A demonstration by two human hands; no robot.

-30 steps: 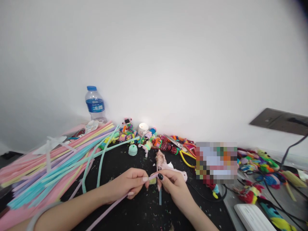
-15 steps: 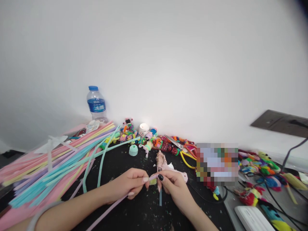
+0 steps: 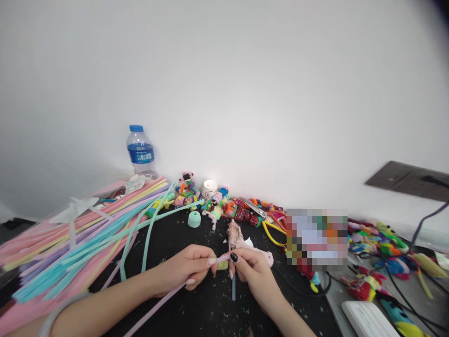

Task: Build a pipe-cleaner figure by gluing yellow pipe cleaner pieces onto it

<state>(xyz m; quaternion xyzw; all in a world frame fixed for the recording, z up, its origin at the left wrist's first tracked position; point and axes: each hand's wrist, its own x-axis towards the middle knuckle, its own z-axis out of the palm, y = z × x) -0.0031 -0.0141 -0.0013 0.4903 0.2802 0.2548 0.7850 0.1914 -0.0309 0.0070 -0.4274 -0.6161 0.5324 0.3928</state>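
Observation:
A long lilac pipe cleaner (image 3: 159, 306) runs from the lower edge up through both hands. My left hand (image 3: 191, 267) is closed, pinching it between thumb and fingers. Close by on the right, my right hand (image 3: 250, 271) pinches the same strip near its end; a dark nail shows on the thumb. A short stretch of the strip is visible between the two hands. Just behind the right hand lies a pink glue gun (image 3: 235, 234) with a stained front, and a translucent glue stick (image 3: 233, 289) shows below the fingers.
Bundled pastel pipe cleaners (image 3: 87, 243) cover the left side. Behind stand a mint coil (image 3: 194, 219), a paper cup (image 3: 209, 188), several small fuzzy figures (image 3: 215, 210) and scissors (image 3: 273, 231). A water bottle (image 3: 141, 152) stands by the wall. A white device (image 3: 368, 318) and cables lie right.
The view shifted very slightly between the first two frames. Both hands keep their pinch on the lilac pipe cleaner, with no clear movement.

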